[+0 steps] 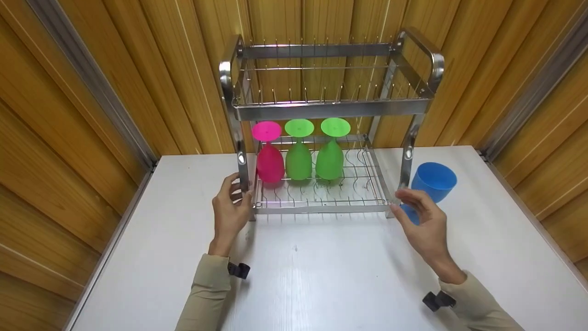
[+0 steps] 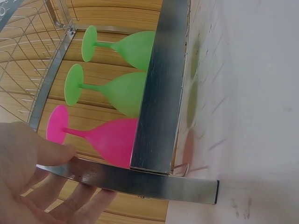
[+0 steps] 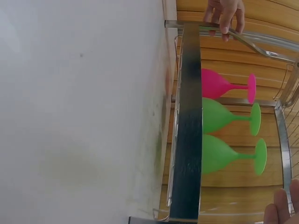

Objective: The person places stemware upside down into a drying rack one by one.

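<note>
A two-tier metal dish rack (image 1: 330, 109) stands on the white table. My left hand (image 1: 232, 211) grips its left front leg, the thumb on the near side and the fingers behind it, as the left wrist view shows. Beside the right front leg, my right hand (image 1: 425, 220) has its thumb and fingers apart; I cannot tell whether it touches the leg. Upside down on the lower tier are one pink goblet (image 1: 270, 163) and two green goblets, one in the middle (image 1: 298, 162) and one to its right (image 1: 330, 161). A blue goblet (image 1: 434, 179) stands upright outside the rack, partly behind my right hand.
The white tabletop (image 1: 303, 271) extends in front of the rack and to both sides. Wood-patterned panels (image 1: 211, 92) rise behind the rack and at the sides. Thin upright prongs (image 1: 324, 94) line the upper tier, which has a curved handle at each end.
</note>
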